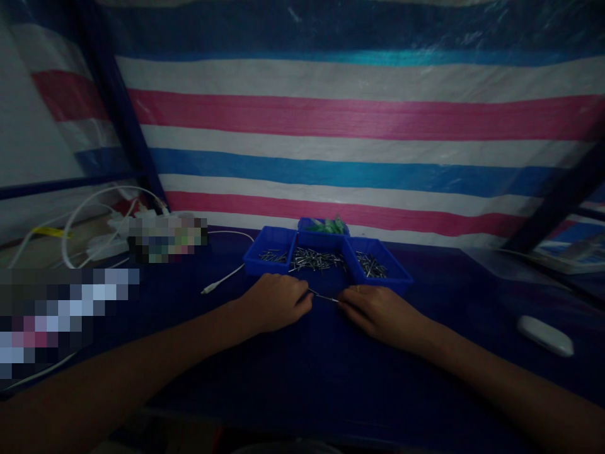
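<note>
Slim metal rod (325, 296) is spanning between the left hand (276, 304) and right hand (378, 315), both gripping its ends over the blue bench (302, 372), while loose metal pins (316, 259) are lying just beyond, between two blue bins (385, 282), and green items (328, 225) are sitting in a back bin (326, 239).

Metal among plastic
From here, the plastic sheet (331, 118) behind the table (326, 378) looks glossy; on the table, bins (267, 269) of smooth plastic, pins (319, 258) of shiny metal.
</note>
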Demonstrator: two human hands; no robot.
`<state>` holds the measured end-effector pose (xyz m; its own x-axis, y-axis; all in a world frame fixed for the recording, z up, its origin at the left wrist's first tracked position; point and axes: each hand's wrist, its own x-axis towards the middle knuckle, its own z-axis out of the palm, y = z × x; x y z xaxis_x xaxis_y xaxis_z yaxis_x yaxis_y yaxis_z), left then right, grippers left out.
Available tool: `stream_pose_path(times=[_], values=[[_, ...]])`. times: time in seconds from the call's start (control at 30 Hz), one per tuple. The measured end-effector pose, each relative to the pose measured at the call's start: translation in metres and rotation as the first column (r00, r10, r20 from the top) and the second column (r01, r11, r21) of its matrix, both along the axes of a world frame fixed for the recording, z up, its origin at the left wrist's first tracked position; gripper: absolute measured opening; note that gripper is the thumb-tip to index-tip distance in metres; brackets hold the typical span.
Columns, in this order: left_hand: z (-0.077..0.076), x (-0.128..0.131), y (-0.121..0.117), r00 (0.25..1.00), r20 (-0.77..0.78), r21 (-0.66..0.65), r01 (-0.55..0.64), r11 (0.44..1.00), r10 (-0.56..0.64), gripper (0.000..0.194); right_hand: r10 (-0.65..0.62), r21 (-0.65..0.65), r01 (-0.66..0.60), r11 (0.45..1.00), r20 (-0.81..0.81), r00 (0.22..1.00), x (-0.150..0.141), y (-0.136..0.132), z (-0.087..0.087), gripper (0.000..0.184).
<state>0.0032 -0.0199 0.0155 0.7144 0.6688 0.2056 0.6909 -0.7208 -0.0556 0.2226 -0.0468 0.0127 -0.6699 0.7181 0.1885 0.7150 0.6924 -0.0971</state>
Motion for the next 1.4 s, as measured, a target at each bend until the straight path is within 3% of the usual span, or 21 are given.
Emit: stream_pose_path(times=[0.1,0.37,0.47,0.6,0.7,0.93,1.1,1.4], values=[[-0.001,-0.001,0.002,0.999,-0.044,-0.039,0.016,0.999,-0.018,0.022,-0.002,-0.004,0.003,1.000,0.014,1.000,0.000,0.000,0.001,0.016],[-0.002,-0.004,0.004,0.996,0.057,-0.078,0.072,0.994,-0.068,0.014,0.008,-0.003,-0.008,1.000,-0.003,1.000,0.000,-0.001,0.001,0.017],[0.001,-0.008,0.003,0.998,0.055,-0.079,0.016,0.997,-0.012,0.015,0.011,-0.003,-0.011,1.000,0.007,1.000,0.000,-0.001,0.001,0.016],[0.003,-0.012,0.001,0.992,-0.068,-0.121,-0.116,0.986,0.108,0.017,0.021,0.001,-0.021,1.000,0.008,1.000,0.002,-0.001,0.002,0.016],[0.000,-0.012,0.000,0.984,-0.124,-0.132,-0.142,0.981,0.125,0.023,0.025,-0.001,-0.025,1.000,0.009,1.000,0.002,-0.001,0.002,0.016],[-0.006,-0.007,0.007,0.999,0.032,-0.130,0.007,0.992,-0.003,0.015,0.009,-0.010,-0.009,1.000,-0.014,1.000,0.001,-0.002,0.002,0.016],[-0.010,-0.005,0.009,0.982,0.159,-0.169,0.134,0.977,-0.107,0.022,-0.008,-0.014,0.008,1.000,0.010,1.000,0.000,-0.002,0.003,0.017],[-0.008,-0.002,0.006,0.947,0.231,-0.225,0.275,0.935,-0.223,0.026,0.009,-0.003,-0.009,1.000,-0.004,1.000,0.000,-0.002,0.003,0.017]])
